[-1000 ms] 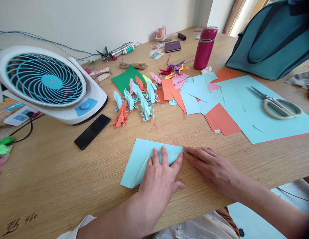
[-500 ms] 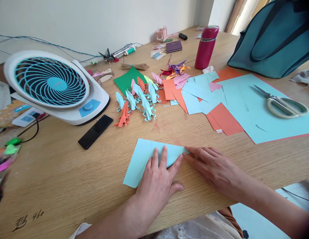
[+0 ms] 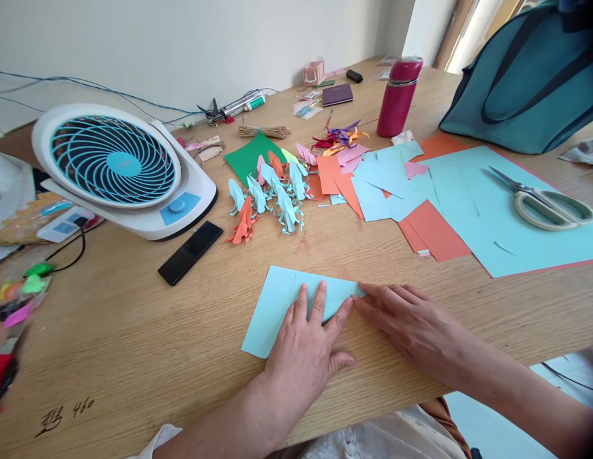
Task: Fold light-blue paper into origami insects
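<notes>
A folded light blue paper (image 3: 282, 299) lies on the wooden table (image 3: 134, 344) near its front edge. My left hand (image 3: 308, 347) lies flat on the paper's lower right part, fingers stretched out and pressing it down. My right hand (image 3: 411, 322) rests flat beside it, its fingertips touching the paper's right corner. Neither hand grips anything.
Behind the paper stand several folded paper animals (image 3: 272, 191), loose blue and orange sheets (image 3: 402, 197) and scissors (image 3: 545, 204). A white fan (image 3: 119, 169) and a black phone (image 3: 190, 252) are at the left. A red bottle (image 3: 396, 95) and a teal bag (image 3: 530, 76) stand at the back right.
The view has drifted slightly to the left and down. Both hands stay pressed on the blue paper in nearly the same place.
</notes>
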`<state>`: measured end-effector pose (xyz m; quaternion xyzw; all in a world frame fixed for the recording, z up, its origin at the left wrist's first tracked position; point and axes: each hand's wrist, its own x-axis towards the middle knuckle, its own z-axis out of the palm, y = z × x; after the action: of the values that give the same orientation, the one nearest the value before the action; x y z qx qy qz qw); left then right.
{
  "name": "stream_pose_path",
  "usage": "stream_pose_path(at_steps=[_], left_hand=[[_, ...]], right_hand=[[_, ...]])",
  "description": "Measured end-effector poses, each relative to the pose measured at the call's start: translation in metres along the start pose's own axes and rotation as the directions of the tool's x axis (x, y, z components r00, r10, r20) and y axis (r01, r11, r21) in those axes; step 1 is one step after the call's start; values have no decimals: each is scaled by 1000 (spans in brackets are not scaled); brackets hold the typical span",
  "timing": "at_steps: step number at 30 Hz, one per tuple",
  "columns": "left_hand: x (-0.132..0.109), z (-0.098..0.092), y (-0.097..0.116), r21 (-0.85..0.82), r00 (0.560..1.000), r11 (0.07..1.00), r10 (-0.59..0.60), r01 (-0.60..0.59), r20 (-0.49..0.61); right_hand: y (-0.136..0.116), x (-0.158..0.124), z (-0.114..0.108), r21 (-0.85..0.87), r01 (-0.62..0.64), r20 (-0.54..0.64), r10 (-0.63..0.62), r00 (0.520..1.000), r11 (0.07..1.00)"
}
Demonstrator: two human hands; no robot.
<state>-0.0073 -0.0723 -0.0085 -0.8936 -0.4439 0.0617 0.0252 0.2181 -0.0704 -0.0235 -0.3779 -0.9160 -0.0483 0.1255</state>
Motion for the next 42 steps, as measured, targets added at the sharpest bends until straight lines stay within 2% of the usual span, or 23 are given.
stream_pose_path(at_steps=[6,14,26,34,42], left_hand=[[-4,4,-4,-7,999,999,40,-40,-12],[-9,8,-7,-9,997,997,76,-76,-27],[-14,13,-6,17,996,998,68,-68,-52],[-19,12,-7,13,997,998,64,-64,-46],[-22,10,-8,-17,997,998,60,-61,-53]], right_hand=[[-4,1,0,-69,14,11,-13,1000,998],[-12,2,3,-68,-54,4,54,999,996],[-20,3,1,-71,-98,29,100,995,993],[-23,6,-1,-94,-96,-31,93,995,991],[-25,10,-6,-76,-102,-16,101,995,992]])
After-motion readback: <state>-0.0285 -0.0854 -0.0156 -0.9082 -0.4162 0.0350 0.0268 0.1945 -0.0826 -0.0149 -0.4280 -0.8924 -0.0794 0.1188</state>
